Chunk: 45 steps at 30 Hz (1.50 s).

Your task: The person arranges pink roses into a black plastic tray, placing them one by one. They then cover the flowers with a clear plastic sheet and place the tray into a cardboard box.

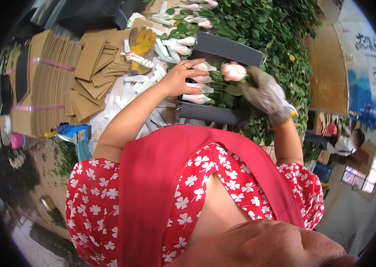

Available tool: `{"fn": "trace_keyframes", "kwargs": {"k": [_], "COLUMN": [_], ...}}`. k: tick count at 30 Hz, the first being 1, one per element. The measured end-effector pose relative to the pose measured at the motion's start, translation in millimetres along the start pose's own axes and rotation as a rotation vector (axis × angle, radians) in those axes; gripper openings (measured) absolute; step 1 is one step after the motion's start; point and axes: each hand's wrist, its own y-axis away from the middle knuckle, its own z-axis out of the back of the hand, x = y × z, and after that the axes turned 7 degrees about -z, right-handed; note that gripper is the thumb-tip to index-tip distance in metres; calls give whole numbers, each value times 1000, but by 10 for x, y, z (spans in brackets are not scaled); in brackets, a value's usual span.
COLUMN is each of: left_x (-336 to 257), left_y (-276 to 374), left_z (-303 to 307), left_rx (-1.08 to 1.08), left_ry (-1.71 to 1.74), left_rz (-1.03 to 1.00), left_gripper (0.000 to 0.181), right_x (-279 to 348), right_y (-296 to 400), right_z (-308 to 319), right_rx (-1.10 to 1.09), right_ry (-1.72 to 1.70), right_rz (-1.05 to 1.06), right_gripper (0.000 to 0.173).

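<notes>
My left hand (pixel 181 79), bare with a ring, lies with fingers spread over a row of rose heads in white foam-net sleeves (pixel 198 88). These roses lie side by side on dark corrugated sheet (pixel 226 48), whose ribbed sides stand up at either end of the row. My right hand (pixel 266 93), in a pale work glove, is closed just below the head of a pale pink rose (pixel 234 71). That rose has no sleeve on its head. Its stem is mostly hidden by the glove. Green leaves (pixel 229 96) fill the space between the two sides of the sheet.
Loose white foam sleeves (pixel 138 87) litter the table beside a yellow glove (pixel 141 43). Cardboard pieces (pixel 89 65) and a strapped cardboard stack (pixel 53 76) lie left. Leafy stems (pixel 274 36) heap up at the back right. A blue tape dispenser (pixel 74 132) sits near the left edge.
</notes>
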Motion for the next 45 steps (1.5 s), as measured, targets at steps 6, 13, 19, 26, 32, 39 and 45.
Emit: {"fn": "trace_keyframes", "kwargs": {"k": [6, 13, 19, 26, 32, 39, 45], "left_x": [49, -442, -455, -261, -472, -254, -360], "left_y": [45, 232, -204, 135, 757, -163, 32], "left_z": [-17, 104, -208, -350, 910, -26, -174], "left_rx": [-46, -488, -375, -899, -197, -438, -814], "left_ry": [-14, 398, -7, 61, -538, 192, 69], "left_rz": [-40, 728, 655, 256, 555, 619, 305], "left_gripper": [61, 39, 40, 18, 40, 41, 11], "right_x": [-67, -391, -385, -302, -283, -297, -457], "right_y": [-171, -305, -311, -211, -183, -239, -317], "right_z": [-165, -941, -1021, -1067, -1002, -988, -1068], "right_rx": [142, 130, 170, 271, 331, 188, 211], "right_ry": [-68, -6, 26, -20, -14, 53, 112], "right_rz": [488, 531, 513, 355, 251, 433, 496], "right_gripper": [31, 34, 29, 28, 26, 31, 48]}}
